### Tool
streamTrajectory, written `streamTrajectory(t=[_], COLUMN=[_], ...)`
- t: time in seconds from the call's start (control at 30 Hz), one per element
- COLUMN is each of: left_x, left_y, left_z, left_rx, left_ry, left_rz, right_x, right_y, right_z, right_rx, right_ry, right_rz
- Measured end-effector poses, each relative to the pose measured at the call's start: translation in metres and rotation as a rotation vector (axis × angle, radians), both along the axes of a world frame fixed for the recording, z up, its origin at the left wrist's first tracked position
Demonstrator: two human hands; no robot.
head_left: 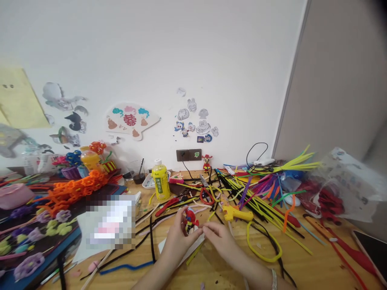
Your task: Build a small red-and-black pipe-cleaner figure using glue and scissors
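My left hand [177,238] is closed around a small red, blue and yellow pipe-cleaner figure [191,217], held upright above the table. Its lower part is partly hidden by my fingers and thumb. Close on the right, my right hand [222,241] is pinched at the tip of my left thumb, beside the figure. Whatever lies between those fingertips is too small to make out. Under my hands is a white sheet [193,249]. A yellow glue gun [238,213] lies just beyond my right hand.
A yellow drink bottle [161,183] stands near the wall. Another small red figure [207,164] stands by the socket [189,155]. Loose pipe cleaners [256,197] spread across the right. Orange pipe-cleaner flowers [77,189] lie left. At far right are a plastic bag [350,185] and a dark tablet [370,251].
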State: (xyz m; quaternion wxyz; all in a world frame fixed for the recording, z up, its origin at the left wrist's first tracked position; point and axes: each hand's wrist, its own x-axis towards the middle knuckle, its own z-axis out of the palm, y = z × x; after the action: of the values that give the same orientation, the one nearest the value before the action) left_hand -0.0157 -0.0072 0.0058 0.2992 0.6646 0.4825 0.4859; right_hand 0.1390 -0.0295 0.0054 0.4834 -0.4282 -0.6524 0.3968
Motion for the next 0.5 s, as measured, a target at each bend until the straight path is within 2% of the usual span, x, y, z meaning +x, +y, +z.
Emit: streamTrajectory(t=[0.13,0.27,0.4,0.5], left_x=[-0.002,-0.003,-0.004,-0.003], left_y=[-0.004,-0.005,-0.006,-0.006], left_z=[0.002,-0.002,-0.004,-0.002], left_rx=[0.104,0.236,0.312,0.238], left_ry=[0.314,0.575,0.604,0.478], left_rz=[0.062,0.043,0.052,0.061], right_x=[0.004,0.006,0.006,0.008], right_y=[0.002,0.009,0.011,0.010], right_z=[0.002,-0.005,-0.007,-0.003], right_rx=[0.029,0.049,0.046,0.046], right_ry=[-0.033,-0.135,-0.142,-0.097], right_rz=[-0.027,-0.114,-0.093,-0.069])
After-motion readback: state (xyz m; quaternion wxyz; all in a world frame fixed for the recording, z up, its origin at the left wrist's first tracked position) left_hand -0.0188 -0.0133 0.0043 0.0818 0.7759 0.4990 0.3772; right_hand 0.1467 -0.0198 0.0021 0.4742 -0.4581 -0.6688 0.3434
